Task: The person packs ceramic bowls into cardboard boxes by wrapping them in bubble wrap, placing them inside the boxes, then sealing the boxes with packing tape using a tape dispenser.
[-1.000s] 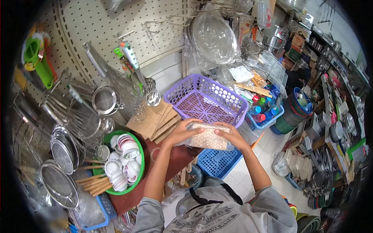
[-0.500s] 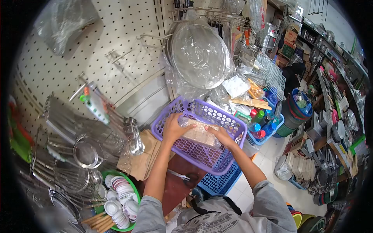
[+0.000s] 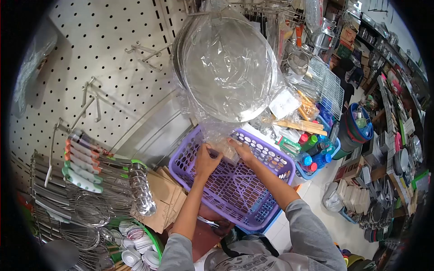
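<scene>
A beige packet in clear plastic point(image 3: 228, 150) is between my two hands at the far side of a purple plastic basket point(image 3: 289, 168). My left hand point(image 3: 208, 161) is closed on the packet's left side, thumb pointing inward. On its right side my right hand point(image 3: 243, 153) grips with bent fingers. The packet is tilted, and part of it is hidden behind my fingers and the hanging plastic. Just above my hands hangs a large round metal pan or sieve point(image 3: 228, 67) in clear plastic wrap; its plastic reaches down to the packet.
At left, ladles point(image 3: 142, 189), whisks point(image 3: 92, 207) and orange- and green-handled utensils point(image 3: 81, 167) hang from a pegboard point(image 3: 108, 40). Cardboard point(image 3: 158, 196) lies beside the basket. A green basket point(image 3: 156, 239) holds white dishes. Bottles point(image 3: 322, 159) stand in a blue basket at right.
My hands have moved the packet from over the basket's middle to its far side, tipping it. The view has shifted closer to the pegboard and the wrapped round metal piece.
</scene>
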Action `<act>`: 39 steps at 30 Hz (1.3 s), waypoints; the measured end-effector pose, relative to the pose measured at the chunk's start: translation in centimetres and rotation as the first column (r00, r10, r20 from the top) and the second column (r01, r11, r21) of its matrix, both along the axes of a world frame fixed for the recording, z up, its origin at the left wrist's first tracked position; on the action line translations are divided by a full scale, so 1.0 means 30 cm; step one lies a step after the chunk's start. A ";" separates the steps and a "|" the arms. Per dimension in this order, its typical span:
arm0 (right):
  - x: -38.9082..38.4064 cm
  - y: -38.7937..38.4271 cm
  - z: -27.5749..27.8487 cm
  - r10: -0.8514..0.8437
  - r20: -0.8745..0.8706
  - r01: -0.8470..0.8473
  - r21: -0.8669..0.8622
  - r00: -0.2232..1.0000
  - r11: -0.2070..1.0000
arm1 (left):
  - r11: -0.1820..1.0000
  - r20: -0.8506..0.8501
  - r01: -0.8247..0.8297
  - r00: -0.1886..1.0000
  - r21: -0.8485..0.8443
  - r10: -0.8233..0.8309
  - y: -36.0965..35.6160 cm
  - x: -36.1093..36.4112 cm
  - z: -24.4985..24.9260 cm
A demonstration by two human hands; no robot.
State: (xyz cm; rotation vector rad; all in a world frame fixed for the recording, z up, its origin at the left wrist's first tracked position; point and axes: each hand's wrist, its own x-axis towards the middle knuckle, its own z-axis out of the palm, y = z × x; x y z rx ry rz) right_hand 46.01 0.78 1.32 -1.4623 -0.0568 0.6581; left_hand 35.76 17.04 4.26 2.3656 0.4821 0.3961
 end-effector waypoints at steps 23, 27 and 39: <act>-0.008 0.056 -0.037 -0.098 -0.337 0.131 0.077 0.936 0.988 | 0.946 -0.079 0.083 0.990 -0.314 -0.113 0.020 0.041 -0.113; 0.032 0.032 -0.089 -0.098 -0.324 0.095 -0.024 0.941 0.995 | 0.960 -0.056 0.117 0.989 -0.256 -0.135 0.027 0.049 -0.162; 0.021 0.032 -0.189 -0.146 0.119 0.175 -0.295 0.982 0.939 | 0.970 -0.110 0.115 0.984 -0.216 -0.141 0.020 0.052 -0.139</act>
